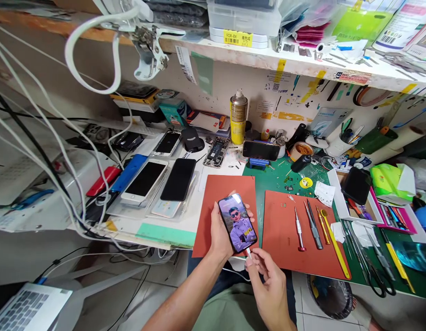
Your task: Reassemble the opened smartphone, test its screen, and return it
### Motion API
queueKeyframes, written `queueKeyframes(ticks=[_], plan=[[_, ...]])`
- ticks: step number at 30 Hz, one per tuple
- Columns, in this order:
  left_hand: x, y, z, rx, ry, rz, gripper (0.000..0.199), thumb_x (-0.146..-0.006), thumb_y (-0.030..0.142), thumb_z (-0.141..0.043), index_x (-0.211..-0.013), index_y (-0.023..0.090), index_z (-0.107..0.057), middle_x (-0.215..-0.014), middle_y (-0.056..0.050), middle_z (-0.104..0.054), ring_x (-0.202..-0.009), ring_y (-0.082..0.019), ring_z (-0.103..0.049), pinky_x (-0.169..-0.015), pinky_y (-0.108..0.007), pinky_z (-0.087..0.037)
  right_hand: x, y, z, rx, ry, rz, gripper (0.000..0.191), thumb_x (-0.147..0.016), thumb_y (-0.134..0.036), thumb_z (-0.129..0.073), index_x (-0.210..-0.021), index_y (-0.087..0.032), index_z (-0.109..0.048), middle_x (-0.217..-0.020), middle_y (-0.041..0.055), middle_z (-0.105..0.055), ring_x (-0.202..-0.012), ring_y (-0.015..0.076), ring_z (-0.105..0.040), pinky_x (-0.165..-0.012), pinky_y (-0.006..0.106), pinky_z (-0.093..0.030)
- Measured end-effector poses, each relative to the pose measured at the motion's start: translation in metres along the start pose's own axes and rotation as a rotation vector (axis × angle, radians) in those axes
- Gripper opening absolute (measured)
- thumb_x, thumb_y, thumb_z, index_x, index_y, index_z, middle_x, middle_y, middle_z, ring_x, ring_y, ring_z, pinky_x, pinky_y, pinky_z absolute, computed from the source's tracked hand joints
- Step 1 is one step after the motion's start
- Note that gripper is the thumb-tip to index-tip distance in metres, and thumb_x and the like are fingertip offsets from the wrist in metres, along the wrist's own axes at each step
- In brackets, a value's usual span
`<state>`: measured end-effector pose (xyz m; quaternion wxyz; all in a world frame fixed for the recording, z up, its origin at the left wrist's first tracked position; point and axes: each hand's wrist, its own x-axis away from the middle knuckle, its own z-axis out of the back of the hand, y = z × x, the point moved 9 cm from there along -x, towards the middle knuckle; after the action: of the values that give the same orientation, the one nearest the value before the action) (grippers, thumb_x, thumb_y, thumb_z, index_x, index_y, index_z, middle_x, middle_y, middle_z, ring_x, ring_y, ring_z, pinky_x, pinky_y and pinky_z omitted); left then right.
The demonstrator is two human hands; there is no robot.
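My left hand [222, 236] is wrapped round a smartphone [237, 223] with a lit screen that shows a picture of a person in sunglasses. The phone is tilted over the left red-brown mat [213, 193]. At the phone's bottom edge, my right hand [266, 278] pinches the white plug of a charging cable [248, 252]. The plug meets the phone's lower edge; how deep it sits I cannot tell. Part of the thin white cord hangs below the hands.
Screwdrivers [298, 230], tweezers [313, 225] and a yellow brush [335, 243] lie on the right mat. Scissors [374, 276] rest beyond it. Left stand several phones, including a black one [178, 179]. A spray can [238, 119] stands at the back, below a shelf [233, 49].
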<state>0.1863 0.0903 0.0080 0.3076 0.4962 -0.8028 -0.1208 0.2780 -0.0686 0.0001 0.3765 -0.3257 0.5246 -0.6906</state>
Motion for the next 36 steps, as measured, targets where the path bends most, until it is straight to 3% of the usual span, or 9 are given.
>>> queueKeyframes(ticks=[4,8,19,29,36], plan=[[0.003,-0.004,-0.007,0.014,-0.070,0.027,0.066,-0.100,0.061,-0.058,-0.155,0.024,-0.058,-0.106,-0.010,-0.080,-0.087,-0.027,-0.078,-0.080,-0.042,-0.063,0.000,0.000,-0.011,0.055,-0.007,0.065,0.029,-0.105,-0.045,-0.067,-0.111,-0.019,-0.078,-0.085,0.0072,-0.081,-0.067,0.0191,-0.078,-0.066,0.025,-0.066],[0.006,-0.005,-0.010,0.014,-0.118,0.043,0.067,-0.101,0.059,-0.058,-0.158,0.023,-0.055,-0.107,-0.011,-0.079,-0.091,-0.028,-0.078,-0.083,-0.044,-0.064,0.003,-0.010,-0.014,0.142,0.014,0.200,0.023,-0.108,-0.036,-0.063,-0.110,-0.020,-0.079,-0.076,0.0038,-0.076,-0.061,0.0172,-0.073,-0.060,0.023,-0.062],[0.006,-0.009,-0.007,0.010,-0.137,0.070,0.073,-0.104,0.066,-0.053,-0.163,0.023,-0.049,-0.107,-0.012,-0.079,-0.088,-0.028,-0.078,-0.085,-0.047,-0.065,0.007,-0.026,-0.013,0.217,0.081,0.377,0.019,-0.110,-0.030,-0.061,-0.110,-0.018,-0.076,-0.078,0.0032,-0.075,-0.060,0.0145,-0.072,-0.060,0.021,-0.059],[0.005,-0.008,-0.007,0.026,-0.114,0.072,0.071,-0.104,0.066,-0.054,-0.160,0.023,-0.053,-0.108,-0.012,-0.079,-0.087,-0.028,-0.079,-0.083,-0.046,-0.065,0.007,-0.032,-0.014,0.242,0.076,0.409,0.018,-0.111,-0.027,-0.059,-0.111,-0.018,-0.074,-0.076,0.0015,-0.072,-0.058,0.0132,-0.070,-0.058,0.020,-0.057],[0.002,-0.004,-0.004,0.045,-0.051,0.053,0.069,-0.103,0.065,-0.056,-0.157,0.023,-0.057,-0.103,-0.011,-0.079,-0.084,-0.026,-0.078,-0.079,-0.042,-0.064,0.005,-0.047,-0.017,0.332,0.101,0.455,0.022,-0.114,-0.023,-0.051,-0.115,-0.017,-0.072,-0.085,0.0053,-0.075,-0.069,0.0154,-0.074,-0.066,0.023,-0.058]])
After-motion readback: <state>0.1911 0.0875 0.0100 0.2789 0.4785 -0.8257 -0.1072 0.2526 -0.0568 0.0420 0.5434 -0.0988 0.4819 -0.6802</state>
